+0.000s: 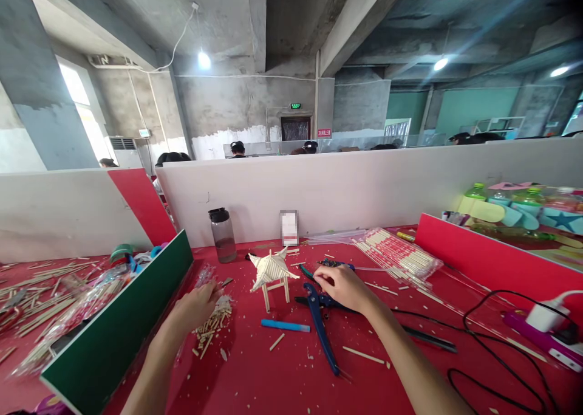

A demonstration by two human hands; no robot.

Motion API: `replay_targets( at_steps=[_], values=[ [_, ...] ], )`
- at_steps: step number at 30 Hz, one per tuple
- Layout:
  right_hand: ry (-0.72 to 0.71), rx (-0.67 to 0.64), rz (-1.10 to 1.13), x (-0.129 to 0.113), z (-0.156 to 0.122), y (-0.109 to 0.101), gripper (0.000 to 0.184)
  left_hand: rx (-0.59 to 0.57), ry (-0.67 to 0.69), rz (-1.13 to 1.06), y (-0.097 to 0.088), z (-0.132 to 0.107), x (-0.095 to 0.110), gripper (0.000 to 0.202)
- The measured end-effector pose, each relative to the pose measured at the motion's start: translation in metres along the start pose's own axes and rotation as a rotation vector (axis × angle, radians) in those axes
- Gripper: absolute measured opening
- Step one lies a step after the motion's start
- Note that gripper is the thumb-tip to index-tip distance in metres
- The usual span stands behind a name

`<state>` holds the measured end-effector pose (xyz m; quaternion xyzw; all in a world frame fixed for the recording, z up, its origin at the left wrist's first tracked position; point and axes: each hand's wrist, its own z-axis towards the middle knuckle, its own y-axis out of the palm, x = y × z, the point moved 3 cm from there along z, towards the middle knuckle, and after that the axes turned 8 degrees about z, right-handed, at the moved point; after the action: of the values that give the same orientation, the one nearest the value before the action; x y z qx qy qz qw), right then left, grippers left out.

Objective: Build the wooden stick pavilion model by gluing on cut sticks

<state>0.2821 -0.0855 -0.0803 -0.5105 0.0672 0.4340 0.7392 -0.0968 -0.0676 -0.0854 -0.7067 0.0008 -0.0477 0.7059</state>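
A small pavilion-like model [272,272] made of pale wooden sticks, with a pointed star-shaped roof on legs, stands between my hands. My left hand [197,308] hovers at the pile of short stick pieces [212,330], its fingers curled together; anything in them is hidden. To the right of the model, my right hand [342,287] has its fingertips pinched beside a green-tipped tool [306,272], and I cannot make out what they hold. Just below that hand lies a blue-handled cutter [322,336]. A light blue tube-like stick [285,325] rests in front of the model.
A dark-lidded water bottle [222,236] stands behind, near the white partition [319,184]. Bagged wooden sticks [401,254] lie back right. Black cable [473,330] loops toward a purple power strip [542,336]. Green [122,324] and red [496,263] boards edge the sides. Scraps litter the red tabletop.
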Motion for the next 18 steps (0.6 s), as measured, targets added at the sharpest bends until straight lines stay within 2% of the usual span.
replay_targets(
  at_steps=[5, 9, 12, 18],
  values=[
    [0.063, 0.045, 0.002, 0.0100, 0.0000, -0.0082, 0.026, 0.031, -0.033, 0.054, -0.0005, 0.0002, -0.0031, 0.040],
    [0.064, 0.026, 0.008, 0.0108, -0.0001, -0.0065, 0.027, -0.014, -0.026, 0.063, -0.0006, 0.0017, -0.0053, 0.032],
    [0.066, 0.006, 0.001, 0.0107, -0.0004, -0.0045, 0.026, -0.006, -0.028, 0.070, -0.0013, 0.0015, -0.0063, 0.029],
    [0.071, -0.006, -0.018, 0.0117, -0.0005, -0.0044, 0.025, 0.042, -0.088, 0.099, -0.0042, -0.0009, -0.0046, 0.037]
  ],
)
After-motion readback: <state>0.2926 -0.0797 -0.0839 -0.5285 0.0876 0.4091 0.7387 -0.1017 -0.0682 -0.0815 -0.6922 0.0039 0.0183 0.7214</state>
